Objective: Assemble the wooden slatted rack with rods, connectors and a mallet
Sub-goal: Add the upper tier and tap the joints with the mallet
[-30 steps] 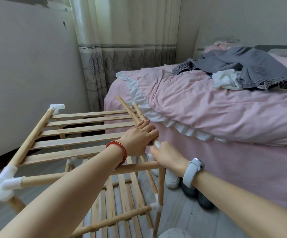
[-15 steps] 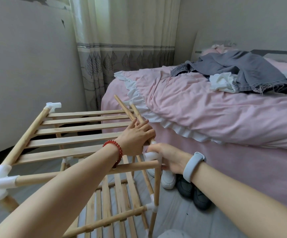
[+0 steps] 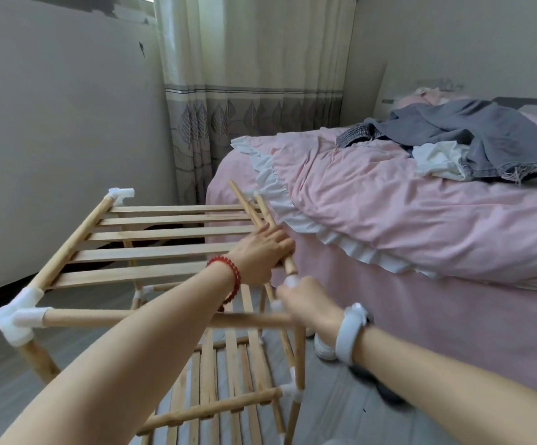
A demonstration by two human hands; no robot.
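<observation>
Since a second ago the right hand (image 3: 308, 305) has slid lower and closer along the near right corner of the rack (image 3: 151, 252), and the left hand (image 3: 260, 255) has shifted a little further up the loose rods (image 3: 251, 210).

The rack stands on the floor (image 3: 0, 390), between the wall on the left and the bed (image 3: 389, 220) on the right. Its top shelf of flat slats runs from a side rod on the left toward the bed. A white connector (image 3: 19, 319) caps the near left corner and another connector (image 3: 121, 193) caps the far left corner. A lower shelf of slats (image 3: 228, 380) shows beneath, with a small white joint at its near right post.

The left hand, with a red bead bracelet (image 3: 228, 277) at the wrist, is curled round two rods that slope up and away toward the bed's edge. The right hand, with a pale wristband (image 3: 352, 329), is curled round a white connector at the top of the near right post; only bits of white show between the fingers, so how that piece is seated cannot be told.

The bed carries a pink cover with a white frill, and grey clothes (image 3: 469, 136) with a white garment lie at its far end. A white shoe (image 3: 323, 348) and a dark shoe (image 3: 376, 383) lie on the floor beside the bed, just under the right wrist. A patterned curtain (image 3: 254, 91) hangs in the far corner.
</observation>
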